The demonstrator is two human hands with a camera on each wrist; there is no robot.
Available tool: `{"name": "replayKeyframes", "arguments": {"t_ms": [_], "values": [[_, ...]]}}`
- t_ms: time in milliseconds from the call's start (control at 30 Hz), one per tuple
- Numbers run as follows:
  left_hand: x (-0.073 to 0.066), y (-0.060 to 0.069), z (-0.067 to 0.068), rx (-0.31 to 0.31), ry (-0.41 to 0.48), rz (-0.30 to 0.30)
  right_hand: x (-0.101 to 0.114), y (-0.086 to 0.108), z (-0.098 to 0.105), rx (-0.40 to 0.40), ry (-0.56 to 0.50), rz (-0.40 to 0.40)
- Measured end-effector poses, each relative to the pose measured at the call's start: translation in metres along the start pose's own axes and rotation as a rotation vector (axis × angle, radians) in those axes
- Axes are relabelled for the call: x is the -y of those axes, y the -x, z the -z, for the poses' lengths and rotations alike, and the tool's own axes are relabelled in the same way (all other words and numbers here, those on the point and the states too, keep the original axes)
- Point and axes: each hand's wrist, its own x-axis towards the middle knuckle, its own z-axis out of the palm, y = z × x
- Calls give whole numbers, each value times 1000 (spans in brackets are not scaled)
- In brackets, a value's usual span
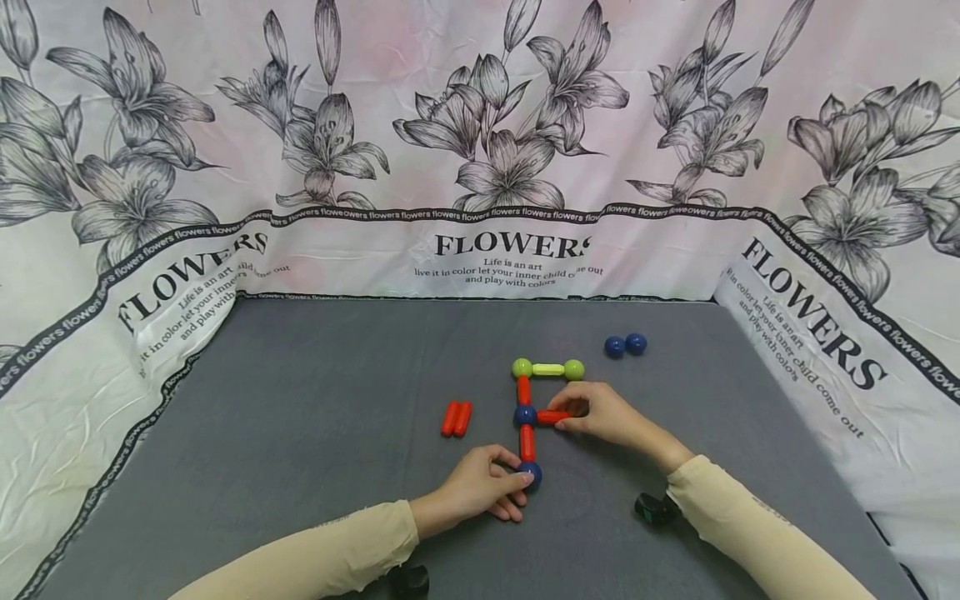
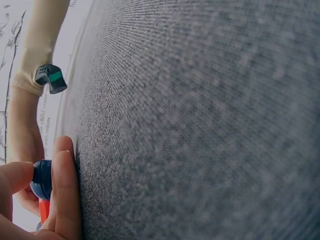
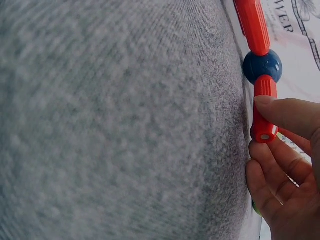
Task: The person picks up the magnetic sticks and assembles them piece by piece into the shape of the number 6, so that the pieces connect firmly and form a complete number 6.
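Observation:
My left hand (image 1: 480, 483) pinches a blue ball (image 1: 531, 474) at the near end of a figure of rods and balls; the left wrist view shows thumb and fingers on either side of this ball (image 2: 42, 180). A red rod (image 1: 527, 443) runs from it to a middle blue ball (image 1: 525, 414). Another red rod (image 1: 523, 389) leads on to a green ball (image 1: 521, 367), joined by a light green rod (image 1: 548, 369) to a second green ball (image 1: 573, 369). My right hand (image 1: 600, 412) pinches a red sideways rod (image 3: 265, 112) that touches the middle ball; its free end shows a metal disc.
Two loose red rods (image 1: 456, 418) lie side by side left of the figure. Two blue balls (image 1: 626, 345) sit at the back right. A grey cloth (image 1: 337, 375) covers the table, with a flower-printed curtain (image 1: 337, 250) behind it.

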Motion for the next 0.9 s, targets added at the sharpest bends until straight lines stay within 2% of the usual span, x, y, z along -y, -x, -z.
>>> {"name": "replayKeyframes", "arguments": {"t_ms": [533,667,900], "values": [[4,1,0,11,15,-37,2,-3,6,25,-44,-15],[4,1,0,13,19,-45,8,-8,10,23,-45,-18],[5,-1,0,14,14,-43,23,-23,13,40,-27,25]]}}
